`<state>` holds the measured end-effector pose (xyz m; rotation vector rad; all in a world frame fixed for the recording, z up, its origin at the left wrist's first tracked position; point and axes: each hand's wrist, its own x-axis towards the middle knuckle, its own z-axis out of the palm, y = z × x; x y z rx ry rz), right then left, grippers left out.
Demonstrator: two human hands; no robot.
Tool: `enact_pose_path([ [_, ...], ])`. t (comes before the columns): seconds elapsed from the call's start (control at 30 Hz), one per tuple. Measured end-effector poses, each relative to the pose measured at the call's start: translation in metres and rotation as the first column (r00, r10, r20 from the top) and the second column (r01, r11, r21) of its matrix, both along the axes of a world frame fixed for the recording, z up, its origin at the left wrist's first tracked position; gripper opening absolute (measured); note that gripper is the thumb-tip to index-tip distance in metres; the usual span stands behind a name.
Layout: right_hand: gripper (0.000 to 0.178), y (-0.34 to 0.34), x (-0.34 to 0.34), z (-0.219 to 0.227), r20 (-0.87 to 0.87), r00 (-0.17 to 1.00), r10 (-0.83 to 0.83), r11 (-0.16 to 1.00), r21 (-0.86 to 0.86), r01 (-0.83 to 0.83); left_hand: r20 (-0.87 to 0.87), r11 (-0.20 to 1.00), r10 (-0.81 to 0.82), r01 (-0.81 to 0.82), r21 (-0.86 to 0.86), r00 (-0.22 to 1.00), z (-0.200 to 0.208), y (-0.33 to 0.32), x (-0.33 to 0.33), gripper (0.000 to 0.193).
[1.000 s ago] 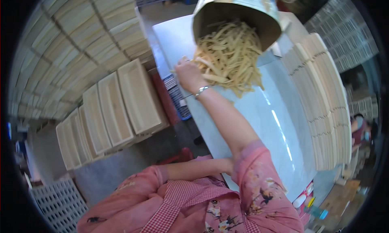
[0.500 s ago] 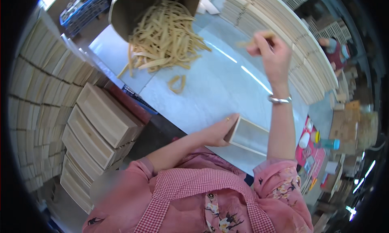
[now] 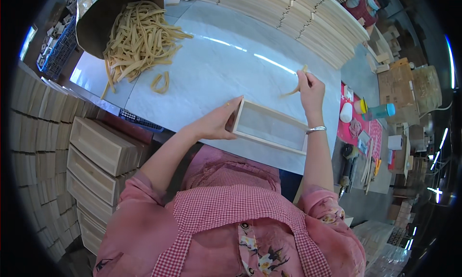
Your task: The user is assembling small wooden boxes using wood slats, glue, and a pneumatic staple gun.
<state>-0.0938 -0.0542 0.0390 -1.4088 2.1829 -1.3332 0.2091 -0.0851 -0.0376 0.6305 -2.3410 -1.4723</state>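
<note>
A: Finger state?
B: Tan band pinched tightly by right hand, lower end hanging free. Wooden box gripped by left hand at its left end, fingers spread to span the width.
A: Box position?
B: Held at near side of counter, right end just beside the right wrist's bracelet. Whether a bottom is fitted can't be told.
A: Farther out?
B: Loose loop dropped on counter, to the left. Beyond it, band pile spilled from tipped sack. Wooden stack lined along far edge.
A: Step in hand?
B: Judged: box steadied, single band picked out, not yet put to box.
A: Next move needs?
B: Steady box and secure pinch called for, probably; slack band could be snagged.
</note>
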Motion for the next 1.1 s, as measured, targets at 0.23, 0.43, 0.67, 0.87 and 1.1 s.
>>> enact_pose_path([
  [0.23, 0.03, -0.017, 0.032, -0.009, -0.104, 0.986, 0.13, 0.979, -0.143, -0.144, -0.029, 0.982, 0.063, -0.067, -0.176, 0.998, -0.013, 0.005, 0.003, 0.122],
  [0.43, 0.025, -0.018, 0.058, 0.0, -0.185, 0.946, 0.267, 0.963, 0.004, -0.271, 0.146, 0.999, 0.048, -0.05, 0.013, 0.988, 0.012, 0.006, 0.0, 0.128],
  [0.67, 0.007, -0.012, 0.082, -0.007, 0.183, 0.897, 0.402, 0.903, 0.082, -0.422, 0.079, 0.998, 0.051, -0.053, 0.033, 0.996, 0.008, 0.005, 0.0, 0.133],
  [0.87, 0.013, -0.024, 0.076, -0.003, 0.128, 0.91, 0.394, 0.889, -0.303, -0.342, 0.076, 0.998, 0.054, -0.056, 0.032, 0.996, 0.007, 0.005, -0.001, 0.136],
  [1.1, 0.019, -0.021, 0.072, -0.003, 0.004, 0.874, 0.486, 0.874, 0.0, -0.486, 0.047, 0.997, 0.057, -0.059, 0.045, 0.997, 0.003, 0.006, -0.002, 0.137],
])
